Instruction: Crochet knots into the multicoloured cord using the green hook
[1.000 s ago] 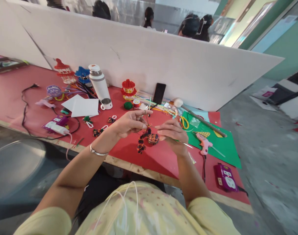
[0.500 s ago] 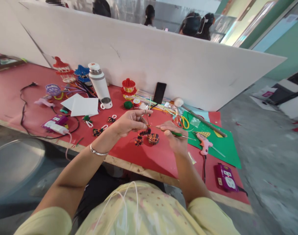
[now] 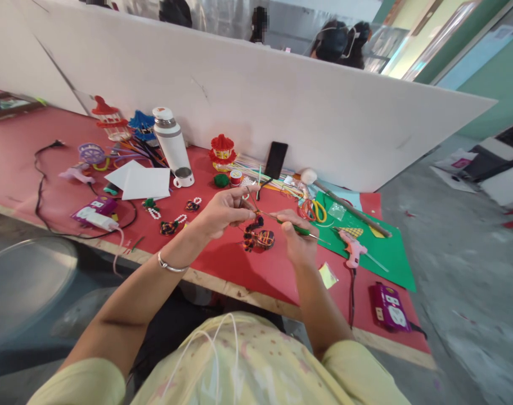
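In my right hand (image 3: pixel 297 233) is a crochet hook (image 3: pixel 304 230) with a green grip, its thin tip pointing left toward my other hand. My left hand (image 3: pixel 229 212) pinches the top of a dark multicoloured crochet piece (image 3: pixel 253 226), and a strand of yarn runs over its raised index finger. The piece hangs down in a curl above the red table. Beside its lower end lies a small ball of dark yarn (image 3: pixel 265 239) with orange and yellow strands. The exact stitch at the hook's tip is too small to make out.
Pink glue gun (image 3: pixel 353 250) and purple power strip (image 3: pixel 389 306) are at right, the gun on green sheet (image 3: pixel 383 259). A white flask (image 3: pixel 172 140), white papers (image 3: pixel 147 183) and beaded crochet pieces (image 3: pixel 170 226) lie left. A phone (image 3: pixel 277 160) leans on the white partition (image 3: pixel 239 84).
The hanging crochet piece has swung slightly right. My right hand and the hook have shifted a little, uncovering more of a small yellow packet near my right forearm.
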Motion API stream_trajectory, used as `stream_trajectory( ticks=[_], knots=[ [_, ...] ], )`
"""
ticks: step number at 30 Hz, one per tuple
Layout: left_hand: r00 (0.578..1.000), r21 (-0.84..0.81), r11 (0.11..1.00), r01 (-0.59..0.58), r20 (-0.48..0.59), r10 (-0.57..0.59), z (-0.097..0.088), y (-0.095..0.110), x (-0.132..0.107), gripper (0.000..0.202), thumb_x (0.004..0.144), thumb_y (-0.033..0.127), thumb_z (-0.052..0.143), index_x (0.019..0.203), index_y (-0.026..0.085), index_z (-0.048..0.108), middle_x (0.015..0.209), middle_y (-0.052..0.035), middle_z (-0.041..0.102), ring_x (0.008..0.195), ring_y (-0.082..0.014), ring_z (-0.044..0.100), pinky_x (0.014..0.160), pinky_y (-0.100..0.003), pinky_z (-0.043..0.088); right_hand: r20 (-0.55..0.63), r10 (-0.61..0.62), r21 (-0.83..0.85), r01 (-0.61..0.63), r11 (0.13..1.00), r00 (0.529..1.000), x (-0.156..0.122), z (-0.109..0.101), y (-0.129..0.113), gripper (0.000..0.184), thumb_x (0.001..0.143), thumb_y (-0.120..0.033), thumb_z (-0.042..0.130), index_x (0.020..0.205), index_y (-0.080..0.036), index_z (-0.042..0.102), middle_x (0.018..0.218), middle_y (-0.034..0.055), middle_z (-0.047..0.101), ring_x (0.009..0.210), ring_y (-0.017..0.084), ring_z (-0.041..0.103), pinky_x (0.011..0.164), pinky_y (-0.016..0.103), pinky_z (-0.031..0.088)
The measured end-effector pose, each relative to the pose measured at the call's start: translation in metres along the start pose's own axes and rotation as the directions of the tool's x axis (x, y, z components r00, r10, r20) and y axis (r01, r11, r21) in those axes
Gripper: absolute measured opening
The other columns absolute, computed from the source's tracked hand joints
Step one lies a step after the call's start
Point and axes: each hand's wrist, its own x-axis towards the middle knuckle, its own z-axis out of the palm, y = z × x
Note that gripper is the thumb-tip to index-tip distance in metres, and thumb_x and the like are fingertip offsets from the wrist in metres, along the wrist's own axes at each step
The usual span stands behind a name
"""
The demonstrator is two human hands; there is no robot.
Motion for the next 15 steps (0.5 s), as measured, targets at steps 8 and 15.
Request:
stream_trajectory(
  ticks=[8,15],
  knots=[
    [0.996,-0.034,0.996,0.078,0.055,-0.076,0.001,0.005,-0.001,0.085,0.065,0.015,0.087,0.146,0.013,0.062,0.069,0.0026,0.067,0.049,-0.0060,0.048,0.045,-0.022,0.025,0.167,-0.301,-0.183,0.330,0.926,0.939,0.003,-0.011,-0.001,0.020,0.092,-0.031,0.079,0.111,-0.037,0.081,0.108,0.0023,0.086,0.093,0.024,0.078,0.088,0.047,0.057],
    [0.995,-0.007,0.997,0.071,0.065,-0.070,0.004,0.010,-0.002,0.078,0.063,0.013,0.084,0.139,0.012,0.068,0.072,0.0009,0.068,0.048,-0.0048,0.042,0.046,-0.022,0.023,0.301,-0.361,-0.264,0.441,0.858,0.883,0.007,-0.022,-0.006,0.025,0.091,-0.028,0.079,0.115,-0.038,0.080,0.112,0.0014,0.086,0.093,0.023,0.078,0.088,0.047,0.058]
  ],
)
